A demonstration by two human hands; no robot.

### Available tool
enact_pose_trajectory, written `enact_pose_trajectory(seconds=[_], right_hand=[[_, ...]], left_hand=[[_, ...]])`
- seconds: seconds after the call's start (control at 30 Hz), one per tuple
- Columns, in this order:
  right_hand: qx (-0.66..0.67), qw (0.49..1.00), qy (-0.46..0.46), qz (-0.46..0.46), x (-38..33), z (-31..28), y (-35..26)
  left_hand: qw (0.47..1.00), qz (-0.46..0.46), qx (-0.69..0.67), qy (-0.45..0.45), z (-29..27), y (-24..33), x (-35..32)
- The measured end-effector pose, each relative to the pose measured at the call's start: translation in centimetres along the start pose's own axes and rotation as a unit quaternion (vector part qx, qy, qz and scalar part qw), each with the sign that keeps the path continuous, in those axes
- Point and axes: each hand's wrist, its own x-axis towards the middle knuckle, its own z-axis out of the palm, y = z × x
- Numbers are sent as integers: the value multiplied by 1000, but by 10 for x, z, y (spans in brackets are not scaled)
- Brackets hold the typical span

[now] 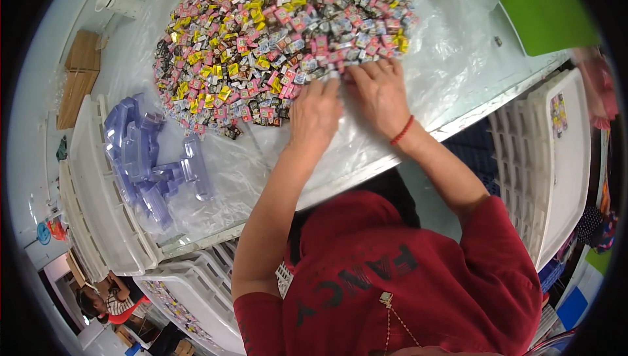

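A wide heap of small box-like printed pieces (242,48), in pink, yellow, white and dark colours, lies on a clear plastic sheet (255,153) over the table. Both hands are at the near edge of this heap, side by side. The fingers of my left hand (316,112) are bent down and drawn together among the pieces. Close by on its right, my right hand (381,94) has its fingers curled toward the left hand, a red cord bracelet on its wrist. The fingertips are slightly blurred, and what they pinch cannot be made out.
Purple translucent plastic trays (137,153) lie jumbled left of the heap. Stacked white crates (108,192) stand beyond the table's left edge, and another white crate stack (546,160) at right. A green board (540,6) covers the far right corner. A person (108,300) sits at lower left.
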Motion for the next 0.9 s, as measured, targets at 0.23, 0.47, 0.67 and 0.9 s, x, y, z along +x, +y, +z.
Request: enact_pose_trajectory(seconds=[0.23,0.47,0.67,0.9], right_hand=[[-33,995,-89,4,-23,-29,-1],[-25,992,-89,-82,13,5,-8],[-45,987,-92,-124,22,15,2],[95,985,-74,-122,-4,2,-7]], left_hand=[[999,-25,-24,13,-1,-11,-21],[997,-28,-49,-44,2,-32,-15],[999,-26,-38,-9,-15,-30,-5],[988,-31,-110,107,-61,-23,-74]])
